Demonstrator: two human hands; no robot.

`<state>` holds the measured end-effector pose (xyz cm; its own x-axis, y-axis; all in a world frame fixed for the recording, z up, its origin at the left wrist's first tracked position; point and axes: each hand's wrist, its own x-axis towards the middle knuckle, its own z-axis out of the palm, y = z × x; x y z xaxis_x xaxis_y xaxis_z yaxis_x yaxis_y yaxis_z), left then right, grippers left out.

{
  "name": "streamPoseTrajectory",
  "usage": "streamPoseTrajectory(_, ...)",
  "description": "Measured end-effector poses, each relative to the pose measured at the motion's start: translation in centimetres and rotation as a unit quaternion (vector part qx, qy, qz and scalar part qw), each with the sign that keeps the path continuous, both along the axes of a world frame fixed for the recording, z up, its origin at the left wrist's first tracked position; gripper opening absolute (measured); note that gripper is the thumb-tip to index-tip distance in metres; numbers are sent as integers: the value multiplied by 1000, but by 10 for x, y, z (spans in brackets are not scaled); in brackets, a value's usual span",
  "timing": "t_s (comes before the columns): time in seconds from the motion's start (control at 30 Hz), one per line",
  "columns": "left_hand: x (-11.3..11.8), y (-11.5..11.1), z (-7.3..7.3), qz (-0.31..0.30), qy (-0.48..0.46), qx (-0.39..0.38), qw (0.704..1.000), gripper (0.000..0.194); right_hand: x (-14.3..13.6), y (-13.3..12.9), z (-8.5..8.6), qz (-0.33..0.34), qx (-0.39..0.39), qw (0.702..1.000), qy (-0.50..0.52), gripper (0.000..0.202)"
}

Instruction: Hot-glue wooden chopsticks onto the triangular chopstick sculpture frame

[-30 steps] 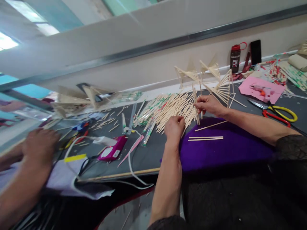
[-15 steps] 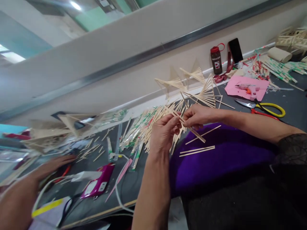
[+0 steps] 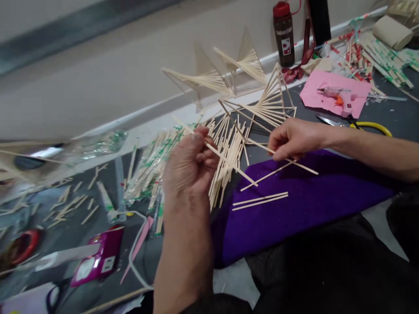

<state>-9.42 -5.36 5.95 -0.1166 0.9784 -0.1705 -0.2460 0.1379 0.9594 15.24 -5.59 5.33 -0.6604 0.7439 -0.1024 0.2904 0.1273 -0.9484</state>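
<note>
My left hand (image 3: 196,168) pinches a long wooden stick (image 3: 231,163) that slopes down to the right. A second wooden stick (image 3: 304,167) is held in the closed fingers of my right hand (image 3: 293,139), a little above the purple cloth (image 3: 310,196). On that cloth lie a pair of parallel sticks (image 3: 260,201) and one slanted stick (image 3: 266,176), whose ends sit close to the held sticks. Behind my hands are a pile of loose sticks (image 3: 225,161) and a fan-shaped stick structure (image 3: 266,104).
Two more stick fans (image 3: 206,80) lean by the wall. To the right are a glue gun (image 3: 337,98) on pink paper (image 3: 314,89), yellow-handled scissors (image 3: 373,126) and a dark bottle (image 3: 284,37). At left lie wrapped chopsticks (image 3: 153,157), a magenta packet (image 3: 100,255) and a white cable (image 3: 132,253).
My hands have moved apart, each now with its own stick, where before they held sticks together. The view has shifted closer, and the other person's arm at left is out of sight.
</note>
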Motion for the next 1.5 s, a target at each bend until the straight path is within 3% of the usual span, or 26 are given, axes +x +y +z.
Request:
streamPoseTrajectory(0.13, -1, 6, 14, -12, -21, 15, 1000, 17, 8, -9, -10, 119, 66, 979, -151, 9)
streamPoseTrajectory(0.27, 14, 10, 26, 9, 14, 12, 1000, 9, 3, -13, -12, 153, 145, 957, -201, 8)
streamPoseTrajectory(0.33, 24, 11, 32, 1, 14, 18, 1000, 8, 1, -10, -7, 112, 155, 966, -172, 6)
streamPoseTrajectory(0.43, 36, 12, 40, 10, 37, 42, 998, 9, 0, -2, 6, -38, 146, 986, -65, 13)
streamPoseTrajectory(0.53, 42, 17, 44, 24, 68, 88, 993, 8, -2, 4, 18, -154, 110, 981, 43, 22)
streamPoseTrajectory(0.73, 42, 33, 42, -7, 157, 204, 966, 30, -3, 11, 24, -133, 138, 974, 121, 9)
streamPoseTrajectory(0.87, 36, 38, 44, 16, 200, 260, 945, 27, 5, 22, 22, -197, 154, 958, 138, 15)
streamPoseTrajectory(1.0, 15, 48, 34, 65, 288, 274, 915, 25, 12, 20, 6, -238, 156, 953, 102, 19)
streamPoseTrajectory(1.13, -10, 65, 15, -27, 393, 213, 894, 37, 18, 10, -17, -230, 206, 951, 16, 20)
streamPoseTrajectory(1.3, -19, 81, -2, -73, 413, 177, 890, 37, 19, 8, -33, -217, 232, 943, -97, 23)
streamPoseTrajectory(1.5, -11, 85, -12, -47, 372, 172, 911, 37, 14, 8, -45, -223, 267, 926, -148, 26)
